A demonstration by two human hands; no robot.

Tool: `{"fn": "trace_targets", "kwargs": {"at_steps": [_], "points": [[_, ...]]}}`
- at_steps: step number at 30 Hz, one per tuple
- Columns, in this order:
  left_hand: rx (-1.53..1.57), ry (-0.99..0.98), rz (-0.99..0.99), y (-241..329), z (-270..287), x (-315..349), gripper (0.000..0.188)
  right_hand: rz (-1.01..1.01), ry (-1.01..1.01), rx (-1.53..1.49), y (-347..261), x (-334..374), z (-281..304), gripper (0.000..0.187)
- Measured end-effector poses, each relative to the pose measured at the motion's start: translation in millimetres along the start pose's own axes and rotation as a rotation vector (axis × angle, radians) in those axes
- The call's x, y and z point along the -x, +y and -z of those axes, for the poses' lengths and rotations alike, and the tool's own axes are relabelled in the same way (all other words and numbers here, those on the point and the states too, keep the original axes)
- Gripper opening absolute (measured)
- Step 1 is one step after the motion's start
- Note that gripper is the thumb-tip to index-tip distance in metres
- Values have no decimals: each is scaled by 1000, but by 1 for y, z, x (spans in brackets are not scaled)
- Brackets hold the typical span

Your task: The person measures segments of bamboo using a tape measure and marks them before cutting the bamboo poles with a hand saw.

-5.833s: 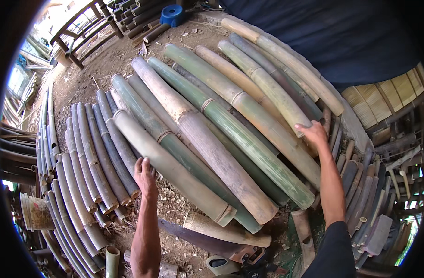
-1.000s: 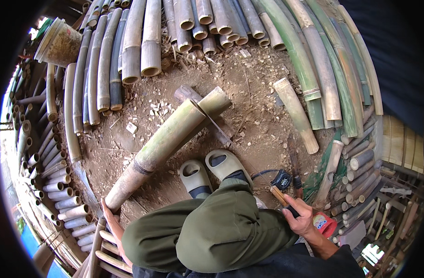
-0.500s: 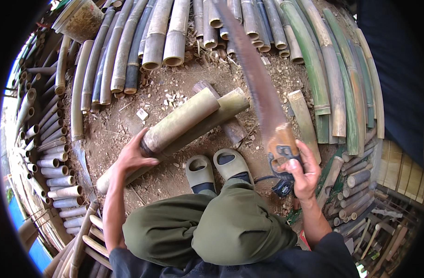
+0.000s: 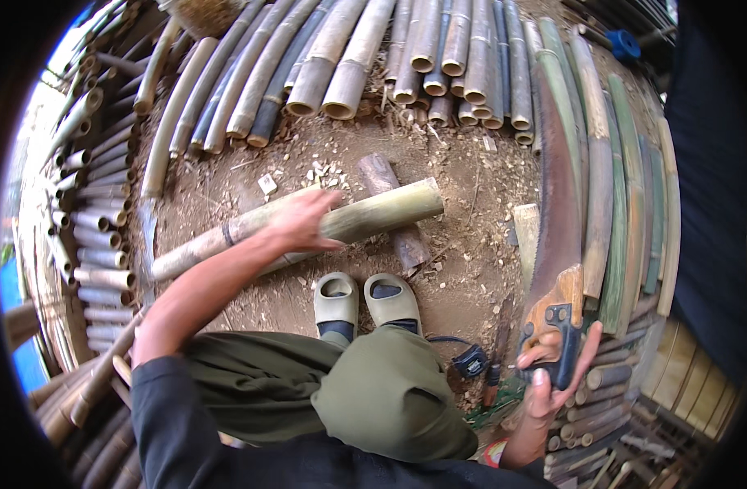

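Note:
My left hand (image 4: pixel 304 222) reaches over two bamboo lengths, fingers stretched and spread. It hides the right end of the farther length (image 4: pixel 201 251), which has a dark ring at a joint; whether it touches the bamboo I cannot tell. Beside it, the nearer, greenish bamboo length (image 4: pixel 390 212) lies across a short log (image 4: pixel 378 174), its cut end to the right. Off to the right, my right hand (image 4: pixel 543 395) grips the wood-and-black handle of a large handsaw (image 4: pixel 558 220). One finger sticks out beside the handle, and the rusty blade points away from me.
Bamboo poles (image 4: pixel 341 81) lie in rows at the far side, and more are stacked at left (image 4: pixel 104 279). Split green pieces (image 4: pixel 626 187) run along the right. A black strapped object (image 4: pixel 470 361) and a dark-bladed tool (image 4: pixel 496 359) lie near my sandals (image 4: pixel 392 303).
My left hand has left the bamboo's ringed joint and moved right. The farther length now sits farther left relative to the other. The saw has swung right. The view has shifted too.

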State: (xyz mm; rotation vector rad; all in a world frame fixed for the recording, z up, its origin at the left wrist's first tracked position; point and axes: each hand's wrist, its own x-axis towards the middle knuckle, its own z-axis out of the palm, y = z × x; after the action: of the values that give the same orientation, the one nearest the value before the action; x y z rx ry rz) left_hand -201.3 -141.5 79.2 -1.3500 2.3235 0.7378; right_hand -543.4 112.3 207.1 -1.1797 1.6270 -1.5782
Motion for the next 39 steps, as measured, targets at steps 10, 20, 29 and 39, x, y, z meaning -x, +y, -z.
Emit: {"fn": "trace_targets", "kwargs": {"at_steps": [10, 20, 29, 39], "points": [[111, 273, 115, 74, -40, -74, 96, -302, 1, 99, 54, 40, 38, 64], [181, 281, 220, 101, -43, -102, 85, -163, -310, 253, 71, 1, 20, 62], [266, 486, 221, 87, -59, -112, 65, 88, -323, 354, 104, -16, -29, 57], [249, 549, 237, 91, -62, -108, 61, 63, -426, 504, 84, -1, -32, 58]]}}
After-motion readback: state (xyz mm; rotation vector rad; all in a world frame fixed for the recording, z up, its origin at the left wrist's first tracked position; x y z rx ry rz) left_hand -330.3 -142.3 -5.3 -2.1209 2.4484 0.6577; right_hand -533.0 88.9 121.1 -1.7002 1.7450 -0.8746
